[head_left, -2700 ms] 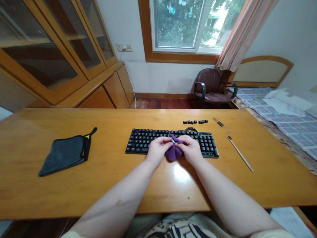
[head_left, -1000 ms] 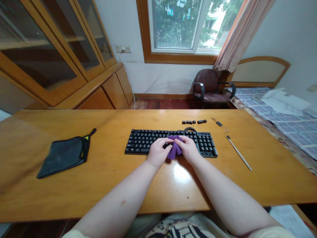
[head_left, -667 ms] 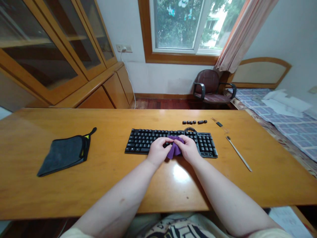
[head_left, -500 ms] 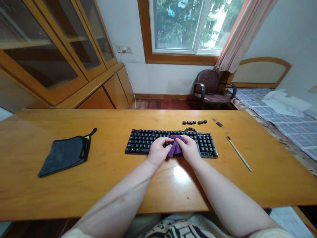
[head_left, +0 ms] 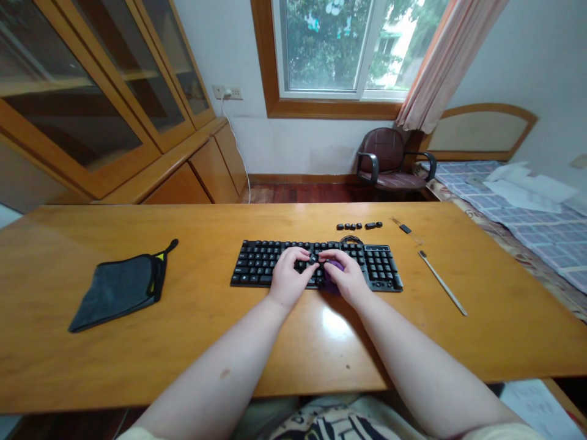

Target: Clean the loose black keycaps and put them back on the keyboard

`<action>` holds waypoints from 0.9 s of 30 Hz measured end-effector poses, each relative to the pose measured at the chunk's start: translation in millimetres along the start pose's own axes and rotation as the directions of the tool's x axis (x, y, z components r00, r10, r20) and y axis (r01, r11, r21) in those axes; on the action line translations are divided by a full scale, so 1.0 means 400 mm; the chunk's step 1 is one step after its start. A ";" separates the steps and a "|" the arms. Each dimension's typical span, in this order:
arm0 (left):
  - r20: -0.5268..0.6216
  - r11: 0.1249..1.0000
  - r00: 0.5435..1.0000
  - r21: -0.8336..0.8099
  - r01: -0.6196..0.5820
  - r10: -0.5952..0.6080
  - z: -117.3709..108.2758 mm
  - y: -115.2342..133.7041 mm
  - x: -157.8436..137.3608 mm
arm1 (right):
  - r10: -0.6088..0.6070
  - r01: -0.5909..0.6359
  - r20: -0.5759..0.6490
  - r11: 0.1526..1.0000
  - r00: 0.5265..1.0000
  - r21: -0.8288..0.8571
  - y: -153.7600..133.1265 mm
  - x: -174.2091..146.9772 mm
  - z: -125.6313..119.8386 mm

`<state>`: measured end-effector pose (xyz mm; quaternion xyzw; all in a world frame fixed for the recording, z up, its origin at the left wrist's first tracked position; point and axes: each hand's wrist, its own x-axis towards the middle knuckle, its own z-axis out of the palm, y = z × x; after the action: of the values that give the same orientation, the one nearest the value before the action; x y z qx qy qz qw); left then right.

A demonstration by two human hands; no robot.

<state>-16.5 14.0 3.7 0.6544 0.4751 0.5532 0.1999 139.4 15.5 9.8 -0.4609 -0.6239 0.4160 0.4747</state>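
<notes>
A black keyboard (head_left: 261,263) lies across the middle of the desk under both hands. My left hand (head_left: 290,280) is closed, with a small black keycap (head_left: 313,259) at its fingertips just above the keys. Close beside it, my right hand (head_left: 349,282) is curled over a bunched purple cloth (head_left: 333,280), its fingertips near the same keycap. Much of the cloth is hidden by the right fingers and palm. Several loose keycaps (head_left: 353,226) sit in a row behind the keyboard.
A keycap puller (head_left: 405,229) and a thin brush (head_left: 443,284) lie right of the keyboard. At the left is a folded grey cloth (head_left: 117,287) with a black loop. Beyond the wooden desk (head_left: 192,348) stands an office chair (head_left: 387,160).
The purple cloth was bunched between both hands. Now it is drawn under my right hand, and a keycap shows at my left fingertips.
</notes>
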 end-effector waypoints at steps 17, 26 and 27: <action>0.324 0.954 0.942 0.248 -0.169 0.083 -0.019 0.025 0.004 | 0.066 -0.065 0.007 0.995 0.998 -0.081 0.002 0.000 0.009; 0.509 0.874 0.860 0.426 -0.234 -0.018 -0.019 -0.002 -0.001 | -0.067 0.064 0.010 0.889 0.998 -0.453 -0.002 0.028 -0.057; 0.507 0.870 0.861 0.439 -0.226 -0.033 -0.018 -0.005 -0.002 | -0.094 0.105 0.047 0.871 0.994 -0.480 -0.004 0.031 -0.064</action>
<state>-23.8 12.3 3.7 0.8273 0.4953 0.2380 0.1170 162.7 29.1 19.0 -0.5270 -0.7359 0.2278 0.3590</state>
